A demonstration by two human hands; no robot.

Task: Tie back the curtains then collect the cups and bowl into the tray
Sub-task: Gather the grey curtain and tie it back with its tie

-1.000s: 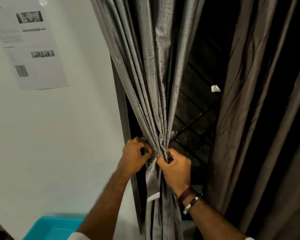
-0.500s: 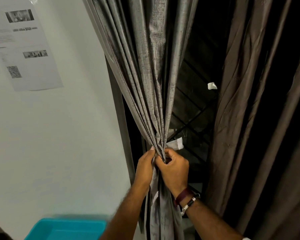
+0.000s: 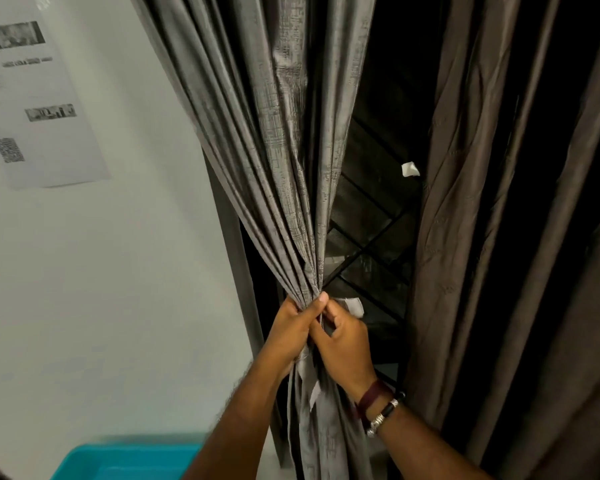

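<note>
A grey textured curtain (image 3: 278, 161) hangs gathered into a tight bunch at waist height. My left hand (image 3: 291, 330) grips the bunch from the left, thumb pressed on top of the folds. My right hand (image 3: 347, 344) is closed on the grey tie-back strip (image 3: 352, 306), whose pale end sticks out to the right above the knuckles; another end of the strip hangs below the hands. A brown curtain (image 3: 492, 254) hangs loose on the right. A turquoise tray (image 3: 125, 460) shows at the bottom left. Cups and bowl are out of view.
A white wall (image 3: 101, 289) with a printed paper sheet (image 3: 35, 98) taped on it fills the left. Between the curtains is a dark window with a metal grille (image 3: 378, 265). A small white tag (image 3: 410, 169) sticks out at the brown curtain's edge.
My left hand slid from the left side of the bunch in against my right hand. The strip's pale end swung up from hanging below to sticking out on the right.
</note>
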